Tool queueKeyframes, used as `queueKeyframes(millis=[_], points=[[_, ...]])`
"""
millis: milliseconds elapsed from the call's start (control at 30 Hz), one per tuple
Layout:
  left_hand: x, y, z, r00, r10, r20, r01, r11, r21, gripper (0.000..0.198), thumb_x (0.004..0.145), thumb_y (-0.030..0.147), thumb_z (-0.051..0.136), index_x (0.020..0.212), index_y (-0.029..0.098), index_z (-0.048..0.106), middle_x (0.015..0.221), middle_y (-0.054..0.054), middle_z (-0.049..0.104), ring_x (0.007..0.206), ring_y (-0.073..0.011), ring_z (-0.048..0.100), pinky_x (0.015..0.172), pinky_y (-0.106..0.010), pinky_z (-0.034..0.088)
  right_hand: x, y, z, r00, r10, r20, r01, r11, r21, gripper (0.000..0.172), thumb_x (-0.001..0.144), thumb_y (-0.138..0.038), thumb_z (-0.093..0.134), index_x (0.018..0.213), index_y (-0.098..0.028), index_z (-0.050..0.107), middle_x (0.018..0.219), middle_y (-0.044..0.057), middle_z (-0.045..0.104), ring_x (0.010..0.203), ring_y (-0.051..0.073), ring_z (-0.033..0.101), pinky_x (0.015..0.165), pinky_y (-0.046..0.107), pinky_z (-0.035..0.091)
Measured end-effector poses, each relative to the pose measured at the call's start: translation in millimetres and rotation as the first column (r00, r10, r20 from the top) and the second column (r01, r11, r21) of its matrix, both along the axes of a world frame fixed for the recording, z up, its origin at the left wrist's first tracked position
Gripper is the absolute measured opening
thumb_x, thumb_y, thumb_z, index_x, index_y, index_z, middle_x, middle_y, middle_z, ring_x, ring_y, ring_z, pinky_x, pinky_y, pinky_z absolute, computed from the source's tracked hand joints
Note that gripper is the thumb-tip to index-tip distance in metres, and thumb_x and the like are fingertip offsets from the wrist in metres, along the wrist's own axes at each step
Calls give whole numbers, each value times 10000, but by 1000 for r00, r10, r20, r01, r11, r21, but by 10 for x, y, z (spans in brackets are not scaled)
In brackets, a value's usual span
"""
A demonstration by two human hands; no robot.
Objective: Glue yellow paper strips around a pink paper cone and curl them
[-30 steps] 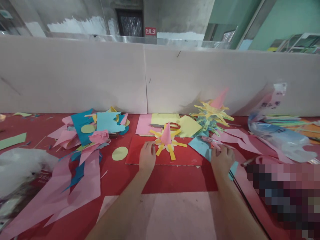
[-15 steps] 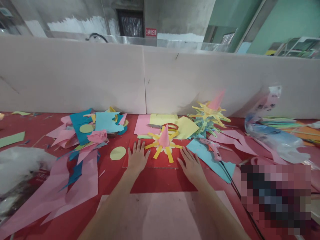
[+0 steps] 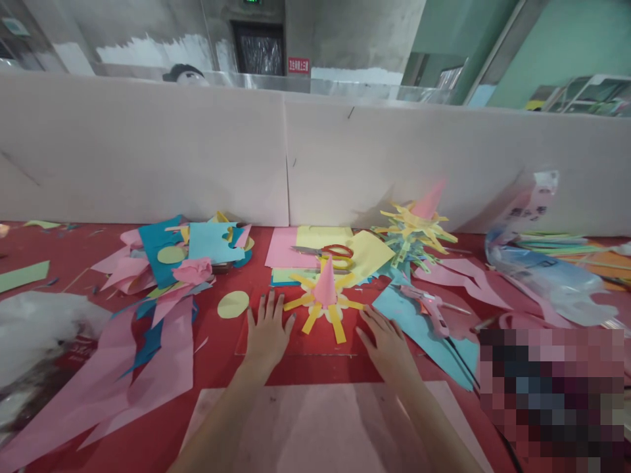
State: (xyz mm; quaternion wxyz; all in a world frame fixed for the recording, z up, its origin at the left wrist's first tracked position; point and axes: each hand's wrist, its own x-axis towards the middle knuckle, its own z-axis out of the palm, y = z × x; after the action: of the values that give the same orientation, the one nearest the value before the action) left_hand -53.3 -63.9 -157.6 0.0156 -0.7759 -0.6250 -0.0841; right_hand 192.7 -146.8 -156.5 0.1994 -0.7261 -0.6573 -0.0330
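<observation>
My left hand (image 3: 269, 334) lies palm down with spread fingers on a red board (image 3: 308, 343). On the board's other side my right hand (image 3: 385, 338) also rests flat, its fingers stretched out. Between the hands stands a paper flower (image 3: 324, 297), with a pink cone at its centre and yellow strips fanning out around it. The right fingertips are close to the tip of one strip; whether they touch it I cannot tell. A pale yellow paper disc (image 3: 233, 304) lies left of my left hand. Right of my right hand is a pink glue gun (image 3: 430, 307) on light blue paper (image 3: 411, 328).
Red-handled scissors (image 3: 335, 251) lie on coloured sheets behind the flower. A taller paper flower (image 3: 417, 226) stands at the back right, beside a plastic bag (image 3: 552, 272). Cut paper scraps (image 3: 170, 348) cover the left. A white partition (image 3: 148, 151) closes off the back.
Both hands and the red board with the flower have slid towards me. The light blue paper and glue gun have shifted nearer too, and more blue paper shows behind the board.
</observation>
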Motion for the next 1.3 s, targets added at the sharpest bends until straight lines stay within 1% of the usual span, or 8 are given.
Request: queueKeyframes(millis=[133, 267, 567, 733, 867, 1000, 1200, 1300], points=[[-4, -2, -4, 1000, -8, 6, 7, 1000, 22, 547, 910, 435, 282, 1391, 179, 329, 1486, -84, 255, 1359, -298, 243, 1066, -555, 219, 69, 355, 294, 1000, -12, 10, 13, 999, -41, 322, 913, -257, 350, 969, -190, 659, 976, 78, 678, 890, 202, 619, 804, 333, 464], [-1, -7, -1, 1000, -6, 7, 6, 1000, 30, 553, 908, 431, 300, 1391, 164, 326, 1478, -90, 270, 1347, -290, 276, 1071, -545, 220, -13, 957, 525, 979, 31, 199, -8, 993, -115, 301, 891, -194, 410, 1118, -173, 606, 1072, 97, 634, 1022, 212, 563, 868, 311, 435], [-3, -15, 29, 999, -6, 34, 5, 1000, 20, 530, 904, 414, 322, 1375, 174, 364, 1466, -89, 302, 1342, -291, 289, 1084, -536, 206, -313, 1727, 557, 948, 191, 255, -100, 938, -332, 233, 879, -286, 524, 1056, -151, 589, 1103, 98, 598, 974, 194, 582, 823, 348, 478], [-6, -16, -4, 998, -2, 59, -1, 999, 37, 535, 899, 425, 324, 1377, 188, 361, 1468, -80, 304, 1346, -290, 278, 1080, -538, 212, -209, 1608, 656, 963, 92, 253, -11, 951, -308, 199, 852, -177, 460, 976, -138, 611, 894, 132, 688, 905, 229, 638, 750, 300, 443], [13, -12, -12, 996, 7, 85, -11, 999, 47, 540, 900, 424, 312, 1381, 181, 354, 1471, -82, 295, 1347, -289, 273, 1079, -548, 204, -45, 1309, 748, 960, -143, 241, 199, 953, -228, 361, 890, -280, 355, 1176, -96, 476, 773, 147, 680, 706, 269, 660, 610, 339, 443], [56, 14, -13, 994, 18, 109, -26, 998, 65, 536, 898, 428, 305, 1374, 190, 369, 1475, -81, 290, 1346, -295, 272, 1076, -556, 198, 45, 896, 795, 889, -441, 126, 441, 897, 28, 401, 872, -376, 363, 1054, -87, 572, 642, 146, 641, 641, 282, 634, 588, 353, 434], [114, 66, -34, 993, 44, 109, -54, 994, 90, 544, 896, 409, 299, 1380, 168, 357, 1478, -90, 286, 1341, -318, 271, 1077, -566, 176, 9, 482, 688, 999, 2, -38, 9, 958, 288, 424, 908, -319, 242, 991, -154, 623, 1021, 145, 644, 731, 205, 624, 652, 317, 454], [137, 97, -30, 993, 43, 107, -52, 995, 86, 546, 898, 410, 293, 1378, 158, 361, 1472, -104, 298, 1346, -321, 258, 1072, -571, 178, -83, 440, 582, 969, 39, -245, 38, 954, 299, 404, 922, -356, 255, 1097, -153, 557, 910, 110, 663, 649, 180, 623, 599, 279, 455]])
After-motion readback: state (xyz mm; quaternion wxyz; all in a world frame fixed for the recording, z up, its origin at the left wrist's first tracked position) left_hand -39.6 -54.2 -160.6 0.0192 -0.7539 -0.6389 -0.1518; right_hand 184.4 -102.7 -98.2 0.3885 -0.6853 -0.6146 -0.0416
